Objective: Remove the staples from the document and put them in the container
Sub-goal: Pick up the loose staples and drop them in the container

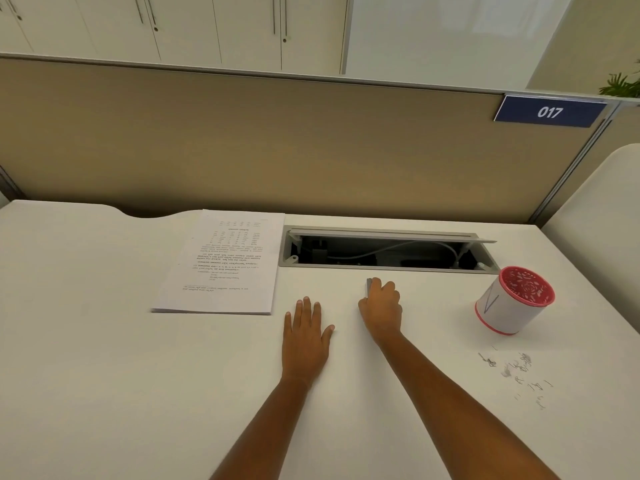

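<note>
- document (221, 261) is lying flat on the desk (104, 375), left of centre, with the print facing away from the person. Neither hand is touching it. Any staple left in it is too small to tell.
- left hand (306, 336) is resting palm down on the desk with fingers straight, holding nothing. It is sitting near the document's near right corner, apart from it.
- right hand (382, 308) is curling its fingers over a small grey tool (369, 285), and only the tool's end is showing. It is probably the staple remover. The hand is sitting on the desk just in front of the open cable tray (381, 251).
- container (509, 306), white with a red rim, is standing upright to the right, well apart from the right hand. Its contents are not readable.
- loose staples (516, 372) are lying scattered on the desk in front of the container, outside it.
- step, as a judgement: the pulling is looking done or paused, and the transfer into the container is not yet done.
- next move, as a judgement: it is calling for gathering the scatter and dropping it into the container. The bits are tiny and bent, so a fine pinch or a sweep into a pile will be needed. The right hand is closest but is occupied with the tool, so it should set that down first.
</note>
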`<action>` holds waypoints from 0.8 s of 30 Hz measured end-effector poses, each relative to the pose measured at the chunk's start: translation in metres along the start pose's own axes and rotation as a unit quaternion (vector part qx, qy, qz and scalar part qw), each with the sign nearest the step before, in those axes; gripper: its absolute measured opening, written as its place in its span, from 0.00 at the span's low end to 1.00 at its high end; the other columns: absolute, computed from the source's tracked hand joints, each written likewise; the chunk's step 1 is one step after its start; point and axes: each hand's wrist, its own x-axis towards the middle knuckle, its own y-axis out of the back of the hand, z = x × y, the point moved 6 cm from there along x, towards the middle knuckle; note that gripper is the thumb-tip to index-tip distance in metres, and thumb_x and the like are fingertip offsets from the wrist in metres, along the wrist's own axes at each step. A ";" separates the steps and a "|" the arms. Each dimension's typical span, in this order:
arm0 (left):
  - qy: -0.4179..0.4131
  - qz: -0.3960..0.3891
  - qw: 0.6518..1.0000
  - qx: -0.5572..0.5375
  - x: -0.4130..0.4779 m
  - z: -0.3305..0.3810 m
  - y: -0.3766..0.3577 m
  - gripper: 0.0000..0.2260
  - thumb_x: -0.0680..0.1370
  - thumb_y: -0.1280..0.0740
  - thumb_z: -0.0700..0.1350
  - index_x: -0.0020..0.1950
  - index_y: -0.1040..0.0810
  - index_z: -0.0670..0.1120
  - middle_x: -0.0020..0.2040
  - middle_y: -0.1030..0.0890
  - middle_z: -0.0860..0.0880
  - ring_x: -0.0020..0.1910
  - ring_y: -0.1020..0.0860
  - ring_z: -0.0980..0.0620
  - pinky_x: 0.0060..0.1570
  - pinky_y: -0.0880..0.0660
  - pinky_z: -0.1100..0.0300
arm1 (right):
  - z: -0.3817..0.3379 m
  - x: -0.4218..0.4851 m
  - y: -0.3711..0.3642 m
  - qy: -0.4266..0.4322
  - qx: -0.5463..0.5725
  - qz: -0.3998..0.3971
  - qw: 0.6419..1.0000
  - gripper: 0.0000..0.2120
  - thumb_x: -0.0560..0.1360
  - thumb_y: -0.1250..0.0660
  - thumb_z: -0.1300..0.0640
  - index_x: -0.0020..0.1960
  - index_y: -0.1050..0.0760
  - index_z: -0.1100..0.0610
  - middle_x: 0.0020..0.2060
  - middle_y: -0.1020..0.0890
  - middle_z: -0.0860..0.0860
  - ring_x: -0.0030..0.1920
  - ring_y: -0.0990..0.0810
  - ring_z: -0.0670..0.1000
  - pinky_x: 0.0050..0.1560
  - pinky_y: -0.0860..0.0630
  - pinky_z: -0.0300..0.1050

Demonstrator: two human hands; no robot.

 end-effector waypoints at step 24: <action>-0.018 0.046 0.996 -0.075 -0.027 0.013 0.004 0.46 0.70 0.77 0.64 0.70 0.35 0.42 0.71 0.35 0.39 0.70 0.35 0.42 0.68 0.44 0.52 | 0.149 -0.045 0.092 -0.054 0.135 0.118 0.982 0.11 0.73 0.40 0.71 0.54 0.23 0.67 0.57 0.24 0.65 0.62 0.28 0.64 0.67 0.34 0.54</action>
